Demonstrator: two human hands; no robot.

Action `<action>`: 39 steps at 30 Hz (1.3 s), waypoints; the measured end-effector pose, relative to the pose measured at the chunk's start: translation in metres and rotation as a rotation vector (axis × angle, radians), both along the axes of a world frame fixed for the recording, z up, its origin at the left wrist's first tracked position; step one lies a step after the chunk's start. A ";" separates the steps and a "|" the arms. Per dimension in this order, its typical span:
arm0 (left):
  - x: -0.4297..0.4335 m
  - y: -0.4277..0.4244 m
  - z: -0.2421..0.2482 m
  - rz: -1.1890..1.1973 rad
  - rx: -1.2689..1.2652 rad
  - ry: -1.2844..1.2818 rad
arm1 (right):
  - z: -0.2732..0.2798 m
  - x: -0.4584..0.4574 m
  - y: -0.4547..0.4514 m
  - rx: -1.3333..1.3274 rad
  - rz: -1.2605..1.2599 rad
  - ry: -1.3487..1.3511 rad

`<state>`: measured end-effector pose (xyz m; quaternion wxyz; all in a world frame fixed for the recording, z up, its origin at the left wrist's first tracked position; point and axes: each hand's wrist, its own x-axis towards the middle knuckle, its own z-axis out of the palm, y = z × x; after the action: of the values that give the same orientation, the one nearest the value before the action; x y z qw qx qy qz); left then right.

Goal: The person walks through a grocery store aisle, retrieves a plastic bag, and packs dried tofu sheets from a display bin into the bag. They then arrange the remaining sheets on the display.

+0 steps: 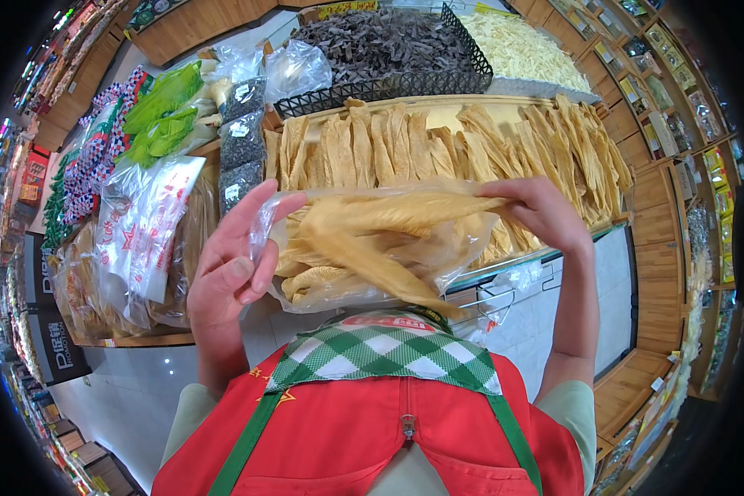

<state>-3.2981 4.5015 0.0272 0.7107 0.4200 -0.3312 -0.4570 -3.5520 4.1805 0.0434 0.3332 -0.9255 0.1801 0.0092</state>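
Note:
Before my chest is a clear plastic bag (465, 251) with dried tofu-skin sticks in its lower left part. My left hand (226, 270) holds the bag's left edge, the plastic running between spread fingers. A long, bent tofu-skin stick (372, 232) lies across the bag, slightly blurred. My right hand (542, 211) pinches its right end between thumb and fingers. Whether those fingers also hold the bag's rim, I cannot tell. Just beyond both hands, rows of wrinkled tan tofu-skin sticks (403, 146) cover a display tray.
Behind the rows stands a black plastic crate (384, 87) of dark dried strips, beside a heap of pale shreds (521, 49). At left are black packets (242, 142), printed plastic bags (146, 229) and green netting (167, 105). A wire rack (496, 304) sits below the tray's front edge.

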 end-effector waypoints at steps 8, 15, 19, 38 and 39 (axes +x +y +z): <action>-0.015 -0.008 0.000 -0.054 0.096 -0.026 | -0.112 0.116 0.079 0.219 0.144 -0.122; -0.001 0.010 -0.019 -0.068 0.232 -0.113 | -0.121 0.037 0.029 0.572 0.008 -0.088; 0.003 0.016 -0.021 -0.236 0.378 -0.301 | -0.100 -0.019 0.053 -0.190 0.081 -0.240; 0.023 0.013 -0.008 -0.075 0.166 -0.210 | -0.003 -0.018 0.045 0.048 0.320 -0.065; 0.022 0.012 -0.006 -0.087 0.149 -0.214 | 0.000 -0.008 0.036 0.030 0.306 -0.043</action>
<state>-3.2758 4.5136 0.0211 0.6177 0.5033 -0.3880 -0.4633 -3.5599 4.2169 0.0432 0.3454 -0.9370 0.0296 0.0428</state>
